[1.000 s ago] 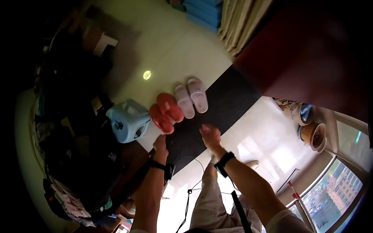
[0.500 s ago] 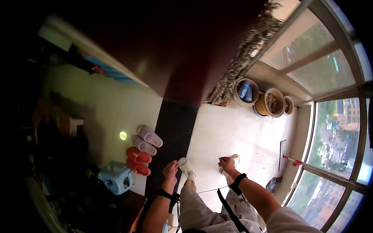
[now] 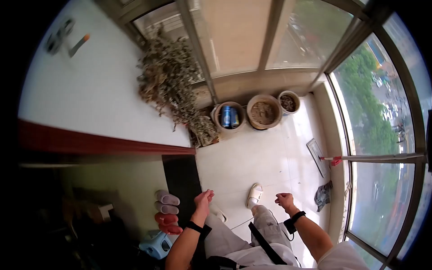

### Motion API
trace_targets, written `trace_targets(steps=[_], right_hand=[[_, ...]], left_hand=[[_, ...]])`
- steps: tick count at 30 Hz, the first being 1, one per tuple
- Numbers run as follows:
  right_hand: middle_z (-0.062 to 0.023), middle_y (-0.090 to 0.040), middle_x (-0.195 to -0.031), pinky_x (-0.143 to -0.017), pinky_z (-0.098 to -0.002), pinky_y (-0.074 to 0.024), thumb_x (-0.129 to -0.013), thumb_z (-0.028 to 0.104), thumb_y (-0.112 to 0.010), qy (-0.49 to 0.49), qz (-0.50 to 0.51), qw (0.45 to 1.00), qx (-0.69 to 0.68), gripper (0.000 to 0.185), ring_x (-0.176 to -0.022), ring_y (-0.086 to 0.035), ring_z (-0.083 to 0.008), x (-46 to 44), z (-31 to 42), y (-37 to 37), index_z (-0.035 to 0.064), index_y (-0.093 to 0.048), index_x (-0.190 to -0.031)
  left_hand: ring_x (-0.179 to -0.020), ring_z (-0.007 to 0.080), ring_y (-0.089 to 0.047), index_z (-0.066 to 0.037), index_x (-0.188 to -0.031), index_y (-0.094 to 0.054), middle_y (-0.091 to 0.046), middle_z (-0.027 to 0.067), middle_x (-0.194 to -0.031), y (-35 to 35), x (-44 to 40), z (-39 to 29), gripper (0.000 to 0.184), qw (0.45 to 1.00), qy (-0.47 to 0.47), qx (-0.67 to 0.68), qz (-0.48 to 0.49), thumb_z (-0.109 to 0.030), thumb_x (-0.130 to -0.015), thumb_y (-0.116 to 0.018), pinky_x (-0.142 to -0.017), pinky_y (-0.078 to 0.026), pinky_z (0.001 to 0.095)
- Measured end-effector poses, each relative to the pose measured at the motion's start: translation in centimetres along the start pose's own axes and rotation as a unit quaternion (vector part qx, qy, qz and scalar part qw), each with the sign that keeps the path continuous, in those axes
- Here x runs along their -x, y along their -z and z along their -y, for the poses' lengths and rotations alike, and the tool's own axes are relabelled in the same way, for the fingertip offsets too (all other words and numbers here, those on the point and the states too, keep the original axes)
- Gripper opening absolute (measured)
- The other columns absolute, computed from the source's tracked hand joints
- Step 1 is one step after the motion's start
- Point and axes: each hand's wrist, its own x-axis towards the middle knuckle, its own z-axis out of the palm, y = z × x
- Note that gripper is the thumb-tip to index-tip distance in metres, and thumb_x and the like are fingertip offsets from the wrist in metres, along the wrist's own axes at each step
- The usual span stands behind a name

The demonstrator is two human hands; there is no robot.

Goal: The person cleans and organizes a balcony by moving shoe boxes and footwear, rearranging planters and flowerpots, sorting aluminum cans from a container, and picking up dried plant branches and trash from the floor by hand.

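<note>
My left hand hangs in the air above my left leg, near the dark floor strip. Its fingers are loosely bent, and I see nothing held in them. Out to the right of my knee is my right hand, over the pale floor tiles. Its fingers are slightly curled with a small gap at the thumb, and it too holds nothing visible. Both wrists wear black bands. A cream slipper is on my forward right foot; the other slipper is partly hidden behind my left leg.
Ahead stand planters, one pot holding blue cans, beside a dried plant. A white door is at left. Purple slippers, red slippers and a blue stool lie lower left. A mop leans by the windows.
My view has turned and moved forward onto the tiled floor; the door's white face now shows. My right foot has stepped ahead, and my hands have swung farther apart.
</note>
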Motion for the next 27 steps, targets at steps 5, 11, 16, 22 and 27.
trace_targets(steps=[5,11,16,22,27], right_hand=[[-0.0100,-0.065,-0.067,-0.050,-0.0254,-0.0483,-0.080,0.016,-0.059,-0.041,-0.061,0.995,-0.068,0.021,-0.059,-0.063,-0.0149,-0.6,-1.1,5.7,-0.0025,-0.066,-0.086],[-0.0108,-0.065,-0.067,-0.050,-0.0257,-0.0486,-0.080,0.016,-0.059,-0.061,-0.111,0.989,-0.072,0.021,-0.060,-0.064,-0.0154,-1.5,0.2,7.2,-0.0027,-0.066,-0.087],[-0.0109,-0.066,-0.069,-0.053,-0.0257,-0.0502,-0.081,0.016,-0.059,-0.066,-0.108,0.989,-0.074,0.021,-0.060,-0.065,-0.0164,-3.1,3.0,5.2,-0.0024,-0.066,-0.087],[-0.0096,-0.066,-0.066,-0.059,-0.0260,-0.0515,-0.080,0.018,-0.059,-0.018,-0.089,0.993,-0.077,0.023,-0.060,-0.065,-0.0153,-5.2,5.6,2.6,-0.0031,-0.067,-0.086],[-0.0106,-0.067,-0.072,-0.063,-0.0266,-0.0521,-0.082,0.018,-0.059,-0.011,-0.039,0.997,-0.061,0.025,-0.064,-0.065,-0.0145,-7.2,6.2,2.5,-0.0038,-0.066,-0.092]], left_hand=[[-0.085,0.0143,-0.061,-0.004,-0.093,-0.061,-0.064,0.0053,-0.094,-6.1,-0.1,-1.7,0.018,0.995,0.024,-0.067,0.065,-0.021,-0.086,-0.059,-0.076,-0.045,0.0254],[-0.081,0.0140,-0.061,-0.004,-0.091,-0.062,-0.064,0.0049,-0.090,-11.3,-3.8,-4.7,0.016,0.986,0.054,-0.104,0.118,-0.019,-0.086,-0.060,-0.072,-0.046,0.0239],[-0.082,0.0147,-0.060,-0.003,-0.091,-0.062,-0.064,0.0054,-0.090,-14.0,-8.1,-7.8,0.017,0.977,0.063,-0.138,0.146,-0.020,-0.087,-0.058,-0.072,-0.046,0.0246],[-0.085,0.0148,-0.061,-0.005,-0.092,-0.062,-0.064,0.0046,-0.091,-15.7,-11.7,-11.9,0.018,0.973,0.049,-0.187,0.129,-0.022,-0.088,-0.057,-0.073,-0.045,0.0252],[-0.082,0.0156,-0.062,-0.005,-0.091,-0.062,-0.064,0.0046,-0.090,-16.8,-12.6,-12.8,0.016,0.972,0.045,-0.207,0.101,-0.020,-0.087,-0.058,-0.074,-0.046,0.0273]])
